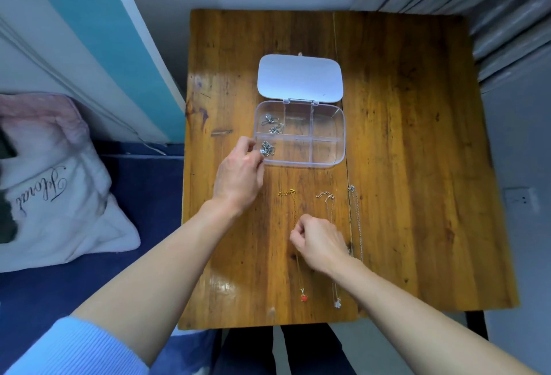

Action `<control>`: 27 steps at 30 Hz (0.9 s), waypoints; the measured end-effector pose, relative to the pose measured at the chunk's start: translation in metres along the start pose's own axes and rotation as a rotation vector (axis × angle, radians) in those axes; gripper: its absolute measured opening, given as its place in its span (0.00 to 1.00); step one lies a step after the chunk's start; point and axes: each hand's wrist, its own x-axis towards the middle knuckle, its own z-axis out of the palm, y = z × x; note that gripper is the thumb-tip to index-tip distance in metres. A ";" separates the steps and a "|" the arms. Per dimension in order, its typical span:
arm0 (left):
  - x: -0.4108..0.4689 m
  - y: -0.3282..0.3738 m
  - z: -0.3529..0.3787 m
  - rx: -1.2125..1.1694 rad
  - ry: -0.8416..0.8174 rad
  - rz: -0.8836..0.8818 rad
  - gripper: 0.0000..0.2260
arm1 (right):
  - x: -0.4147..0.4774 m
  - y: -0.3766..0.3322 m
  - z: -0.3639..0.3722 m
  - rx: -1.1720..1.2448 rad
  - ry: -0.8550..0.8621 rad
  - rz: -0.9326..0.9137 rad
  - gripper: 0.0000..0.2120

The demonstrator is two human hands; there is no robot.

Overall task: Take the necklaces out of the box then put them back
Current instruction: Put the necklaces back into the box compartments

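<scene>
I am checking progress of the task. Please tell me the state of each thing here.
box: open, lid laid back
gold necklace: stretched out on table
two silver necklaces: stretched out
bunched chains: inside box
left hand: at box corner
right hand: pinching gold necklace

Cool, even daylight fills the scene from twelve o'clock, laying a pale sheen across the far half of the wooden table (pixel 402 165) and a small glare patch near six o'clock. Shadows are faint. Wide-angle distortion bends the walls at nine and three o'clock; the edges go soft, and the centre is only moderately sharp.
</scene>
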 end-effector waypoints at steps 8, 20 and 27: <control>-0.004 -0.002 0.004 -0.034 0.017 -0.033 0.08 | -0.007 -0.019 -0.107 0.868 0.070 0.070 0.03; -0.021 0.009 0.021 -0.049 0.030 -0.226 0.05 | 0.017 -0.065 -0.233 0.792 0.088 -0.192 0.04; -0.038 0.043 0.055 -0.019 -0.216 -0.339 0.10 | 0.058 -0.078 -0.244 0.788 0.086 -0.177 0.04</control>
